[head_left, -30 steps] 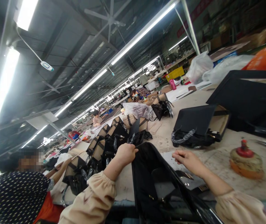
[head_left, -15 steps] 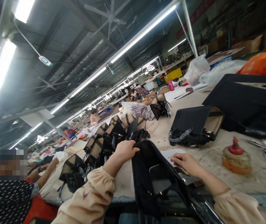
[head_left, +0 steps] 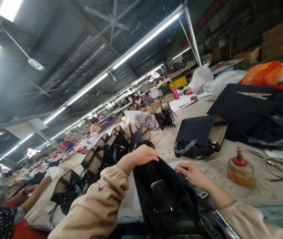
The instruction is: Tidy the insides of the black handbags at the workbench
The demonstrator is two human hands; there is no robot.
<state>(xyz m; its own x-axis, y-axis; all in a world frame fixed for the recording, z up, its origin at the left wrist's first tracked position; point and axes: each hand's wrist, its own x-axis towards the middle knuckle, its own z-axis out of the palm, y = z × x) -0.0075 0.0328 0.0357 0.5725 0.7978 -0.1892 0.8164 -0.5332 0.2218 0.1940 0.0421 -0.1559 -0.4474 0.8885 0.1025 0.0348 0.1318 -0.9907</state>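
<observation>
A black handbag [head_left: 165, 199] with small gold-coloured fittings stands tilted in front of me at the table's near edge, its opening towards me. My left hand [head_left: 142, 156] is closed over its upper left edge, fingers bent down onto the black material. At the bag's upper right edge my right hand [head_left: 190, 172] is closed, thumb and fingers pinched together. A metal buckle [head_left: 202, 195] shows just below that wrist. Plastic-wrapped straps [head_left: 218, 222] hang at the bag's lower right. The bag's inside is dark and hard to make out.
Several black bags with beige linings [head_left: 94, 162] stand in rows at left. Another black bag [head_left: 198, 134] lies beyond my right hand. A red-topped glue pot [head_left: 241, 167] and scissors [head_left: 277, 162] are at right. A co-worker's arm [head_left: 35, 196] reaches in from the left.
My left hand has moved slightly right along the bag's edge, and the bag's opening looks narrower. My right hand has shifted a little towards the bag. The view has turned slightly right.
</observation>
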